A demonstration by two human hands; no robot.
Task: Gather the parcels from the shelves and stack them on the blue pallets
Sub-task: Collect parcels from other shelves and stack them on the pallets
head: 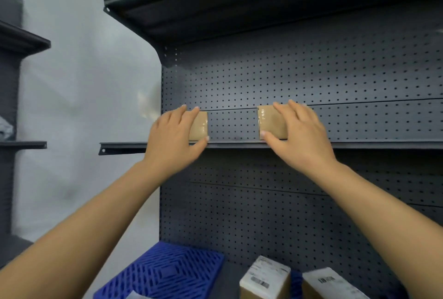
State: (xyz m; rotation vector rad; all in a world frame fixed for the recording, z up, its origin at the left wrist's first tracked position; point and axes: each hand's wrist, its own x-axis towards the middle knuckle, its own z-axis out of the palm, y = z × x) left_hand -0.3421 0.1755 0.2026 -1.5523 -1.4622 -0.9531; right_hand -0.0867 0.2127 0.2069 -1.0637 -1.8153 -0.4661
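While we've got both arms up at the shelf (239, 145), each hand is on its own small brown parcel: left hand (175, 135) cupped around the left parcel (200, 126), right hand (299, 130) around the right parcel (269, 121), fingers on top, thumbs underneath. Honestly can't tell if either grip is tight yet. Risk is pulling both one-handed and dropping one past the shelf lip onto the boxes (266, 279) below, by the blue pallet (163, 272).
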